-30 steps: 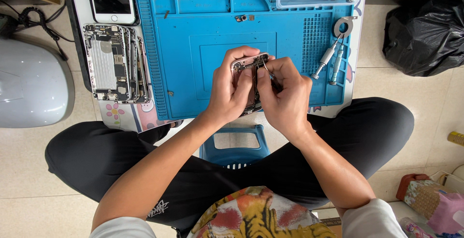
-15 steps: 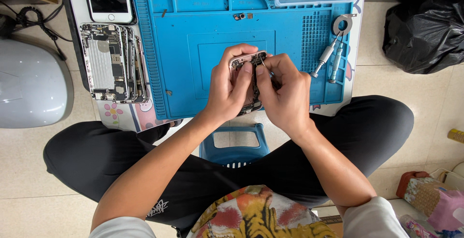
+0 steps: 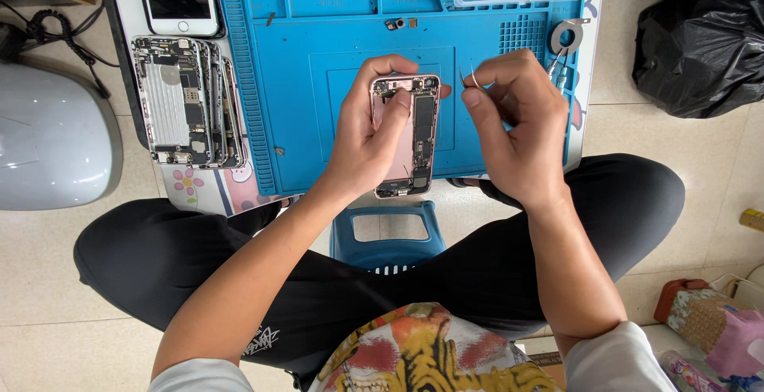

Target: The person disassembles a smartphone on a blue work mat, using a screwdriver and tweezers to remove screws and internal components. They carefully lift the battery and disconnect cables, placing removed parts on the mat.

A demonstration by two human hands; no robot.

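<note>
Left hand (image 3: 368,139) is wrapped round the opened phone body (image 3: 407,136), thumb pressed across its bare insides, holding it up over the blue repair mat (image 3: 318,89). Right hand (image 3: 513,117) sits just beside it, fingertips pinched shut on a thin pair of tweezers (image 3: 469,78), tips up and clear of the phone. Risky spot, I'd say: that thumb on the exposed board could smudge or stress a connector, and whatever the tweezers carry (too small to make out) could drop and vanish among the mat's grid cells (image 3: 521,35). To the left, a stack of stripped phone frames (image 3: 187,109) overhangs the mat's edge; a careless elbow might nudge it off.
</note>
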